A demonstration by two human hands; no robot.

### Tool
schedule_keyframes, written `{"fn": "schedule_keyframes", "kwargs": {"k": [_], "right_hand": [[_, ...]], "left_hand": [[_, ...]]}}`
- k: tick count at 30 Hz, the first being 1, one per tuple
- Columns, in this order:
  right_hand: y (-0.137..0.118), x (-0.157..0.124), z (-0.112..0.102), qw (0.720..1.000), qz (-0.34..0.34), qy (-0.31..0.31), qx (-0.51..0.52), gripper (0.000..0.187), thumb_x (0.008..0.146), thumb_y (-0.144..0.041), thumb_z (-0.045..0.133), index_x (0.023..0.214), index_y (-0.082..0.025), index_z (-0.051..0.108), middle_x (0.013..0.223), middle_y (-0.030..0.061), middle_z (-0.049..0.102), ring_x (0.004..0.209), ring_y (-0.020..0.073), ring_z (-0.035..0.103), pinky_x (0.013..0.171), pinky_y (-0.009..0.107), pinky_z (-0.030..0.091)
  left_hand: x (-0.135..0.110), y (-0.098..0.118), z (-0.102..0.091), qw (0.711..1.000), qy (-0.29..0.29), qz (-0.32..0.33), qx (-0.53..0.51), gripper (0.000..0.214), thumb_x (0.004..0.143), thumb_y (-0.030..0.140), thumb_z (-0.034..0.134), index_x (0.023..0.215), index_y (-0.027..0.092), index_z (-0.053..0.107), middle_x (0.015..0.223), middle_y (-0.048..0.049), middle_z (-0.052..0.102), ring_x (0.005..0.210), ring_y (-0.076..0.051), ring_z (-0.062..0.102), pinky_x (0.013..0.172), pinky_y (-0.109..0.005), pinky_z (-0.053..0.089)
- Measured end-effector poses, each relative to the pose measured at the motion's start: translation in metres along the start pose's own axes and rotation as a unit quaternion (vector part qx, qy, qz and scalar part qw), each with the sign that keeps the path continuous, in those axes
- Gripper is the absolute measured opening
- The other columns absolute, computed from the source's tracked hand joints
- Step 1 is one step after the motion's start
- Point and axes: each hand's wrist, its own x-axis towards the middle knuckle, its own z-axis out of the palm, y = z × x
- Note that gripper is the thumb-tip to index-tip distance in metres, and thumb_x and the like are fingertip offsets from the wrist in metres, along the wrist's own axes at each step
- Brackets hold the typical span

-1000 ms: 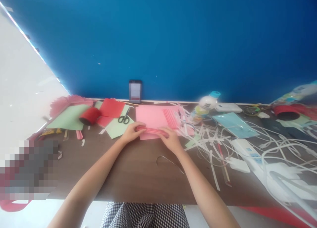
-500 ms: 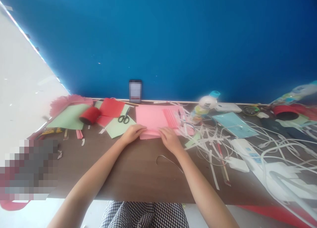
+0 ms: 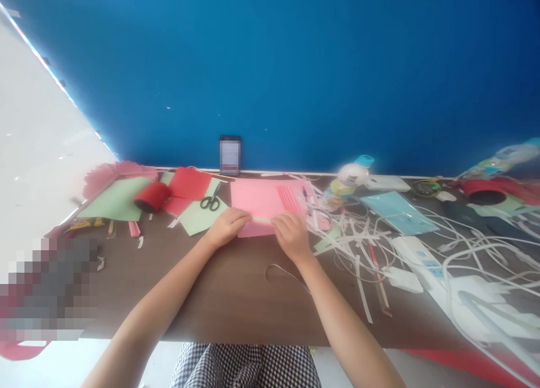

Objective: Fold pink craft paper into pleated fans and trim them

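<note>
A pink paper sheet (image 3: 257,199) lies flat on the brown table (image 3: 236,298) in front of me, its near edge folded into a narrow strip. My left hand (image 3: 228,226) pinches the left end of that fold. My right hand (image 3: 290,233) pinches its right end, fingers curled down onto the paper. A pleated pink strip (image 3: 291,199) rests on the sheet's far right part.
Scissors (image 3: 210,201), a red roll (image 3: 152,197), green and red sheets and a pink fan (image 3: 110,172) lie to the left. A phone (image 3: 230,154) leans on the blue wall. To the right are a glue bottle (image 3: 352,177), white paper strips (image 3: 358,247), a power strip (image 3: 426,258) and cables.
Both hands have shifted slightly away from me along the sheet's near edge. The dark pleated fold seen between them a second ago now lies flatter under the fingers.
</note>
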Motion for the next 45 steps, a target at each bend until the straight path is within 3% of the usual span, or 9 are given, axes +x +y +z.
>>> {"fn": "schedule_keyframes", "kwargs": {"k": [5,12,15,23,30,37,45], "right_hand": [[0.000,0.000,0.001,1.000,-0.016,-0.004,-0.004,0.023,0.082,-0.006,0.039,0.081,-0.018,0.059,0.081,0.0044,0.064,0.083,0.0168,0.051,0.076,0.030,0.034],[0.003,-0.008,0.009,0.984,-0.024,-0.172,0.043,0.021,0.079,-0.005,0.040,0.072,-0.017,0.056,0.072,0.0053,0.057,0.070,0.0172,0.048,0.066,0.029,0.036],[0.002,-0.010,0.007,0.975,-0.002,-0.204,0.089,0.021,0.079,-0.005,0.039,0.074,-0.017,0.056,0.073,0.0055,0.056,0.071,0.0170,0.048,0.065,0.029,0.038],[0.000,-0.009,-0.001,0.962,0.039,-0.234,0.135,0.020,0.086,-0.026,0.045,0.072,-0.019,0.058,0.076,0.0049,0.055,0.074,0.0167,0.050,0.067,0.029,0.042],[0.000,-0.010,0.005,0.972,0.042,-0.209,0.097,0.023,0.088,-0.018,0.037,0.083,-0.019,0.060,0.076,0.0054,0.058,0.073,0.0174,0.051,0.066,0.029,0.041],[0.001,-0.010,0.011,0.977,0.046,-0.198,0.058,0.023,0.087,-0.018,0.041,0.075,-0.018,0.061,0.075,0.0061,0.058,0.075,0.0186,0.051,0.069,0.031,0.039],[0.003,-0.010,0.012,0.970,0.069,-0.210,0.105,0.022,0.088,-0.021,0.038,0.078,-0.018,0.058,0.078,0.0057,0.057,0.075,0.0181,0.051,0.069,0.030,0.040]], "left_hand": [[-0.002,-0.001,0.000,0.998,-0.011,0.029,0.047,0.025,0.086,0.011,0.039,0.103,0.017,0.056,0.099,-0.0087,0.064,0.094,-0.017,0.058,0.077,-0.033,0.048],[-0.007,-0.004,-0.001,0.989,-0.142,0.015,0.024,0.025,0.085,0.012,0.036,0.087,0.016,0.062,0.089,-0.0083,0.065,0.081,-0.016,0.060,0.071,-0.029,0.047],[-0.006,-0.001,-0.006,0.984,-0.177,-0.019,0.002,0.025,0.083,0.014,0.039,0.083,0.017,0.063,0.079,-0.0067,0.064,0.075,-0.015,0.059,0.069,-0.027,0.046],[-0.004,0.004,-0.015,0.976,-0.202,-0.066,-0.039,0.021,0.082,0.026,0.046,0.080,0.019,0.066,0.085,-0.0062,0.063,0.078,-0.015,0.057,0.071,-0.026,0.044],[-0.006,-0.003,-0.013,0.975,-0.202,-0.094,-0.021,0.024,0.085,0.026,0.044,0.084,0.020,0.067,0.083,-0.0058,0.062,0.078,-0.015,0.056,0.069,-0.025,0.044],[-0.007,-0.006,-0.008,0.973,-0.215,-0.087,0.008,0.028,0.088,0.026,0.038,0.087,0.020,0.065,0.081,-0.0061,0.061,0.079,-0.016,0.054,0.070,-0.026,0.043],[-0.005,-0.003,-0.010,0.971,-0.204,-0.120,-0.038,0.024,0.086,0.026,0.044,0.086,0.020,0.067,0.084,-0.0061,0.061,0.079,-0.015,0.055,0.070,-0.026,0.044]]}}
